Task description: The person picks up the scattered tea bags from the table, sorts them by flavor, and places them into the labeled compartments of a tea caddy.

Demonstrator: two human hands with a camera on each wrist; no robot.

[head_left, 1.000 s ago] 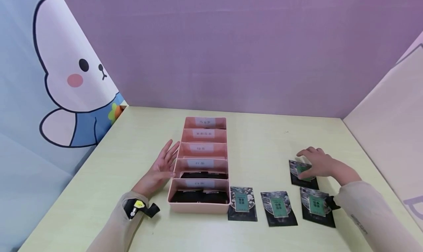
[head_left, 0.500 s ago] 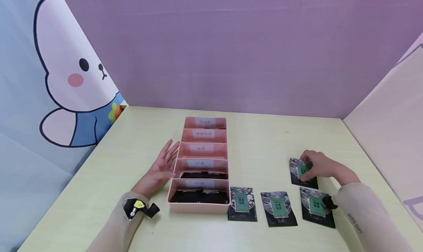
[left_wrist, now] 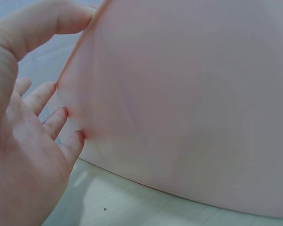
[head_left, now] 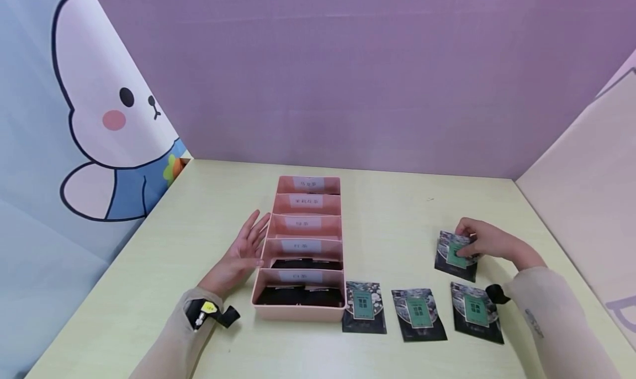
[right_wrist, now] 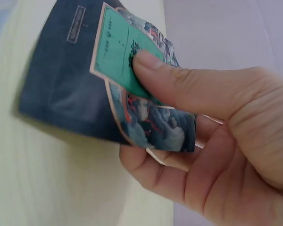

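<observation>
My right hand (head_left: 493,243) pinches a dark tea sachet (head_left: 453,262) with a green label, its upper end between thumb and fingers. In the right wrist view the thumb lies across the green label of that sachet (right_wrist: 70,70), and the fingers are behind it. My left hand (head_left: 239,257) rests against the left side of a pink divided box (head_left: 300,312), fingers extended. The left wrist view has fingertips touching the box's outer wall (left_wrist: 179,103), with the thumb at its top edge. Black sachets (head_left: 301,296) stand in the two nearest compartments.
Right of the box lie three more sachets: one with white flowers (head_left: 364,307), a middle one (head_left: 419,315), and one below my right hand (head_left: 477,312). White labels with characters mark the compartments. A purple backdrop (head_left: 348,80) rises behind the table (head_left: 387,213).
My right hand has closed its thumb and fingers on the far-right sachet and raised its upper end from the table. The left hand and box have stayed put.
</observation>
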